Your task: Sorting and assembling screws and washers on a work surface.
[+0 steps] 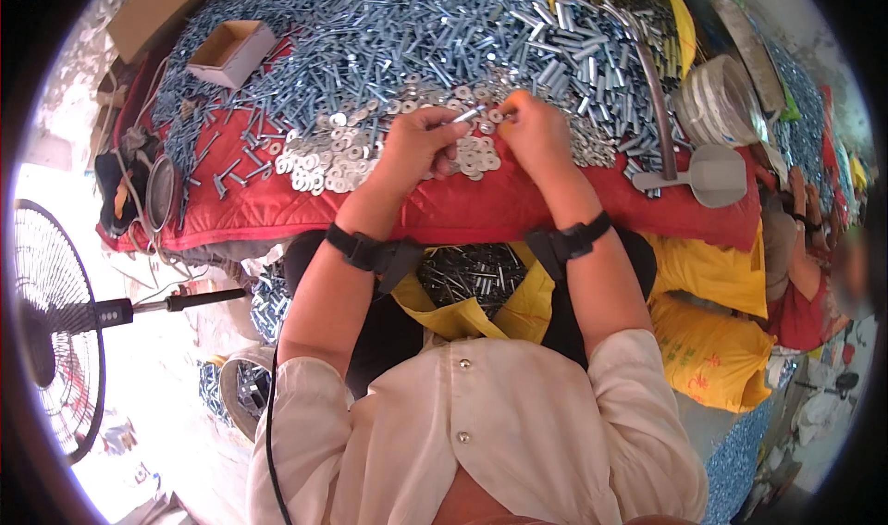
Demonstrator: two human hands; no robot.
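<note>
1. Right now the left hand pinches a short silver zinc-plated bolt by its shank, fingers closed on it, just above the red quilted cloth.
2. The right hand meets it at the tip, fingertips together, probably on a small flat steel washer, though it's too small to be sure.
3. Good form would be bolt held level, washer square to the thread, loose washers within reach.
4. Containers: the small open cardboard box looks empty; the yellow sack at the lap holds finished bolts; the clear round plastic tub stands by a grey scoop.
</note>
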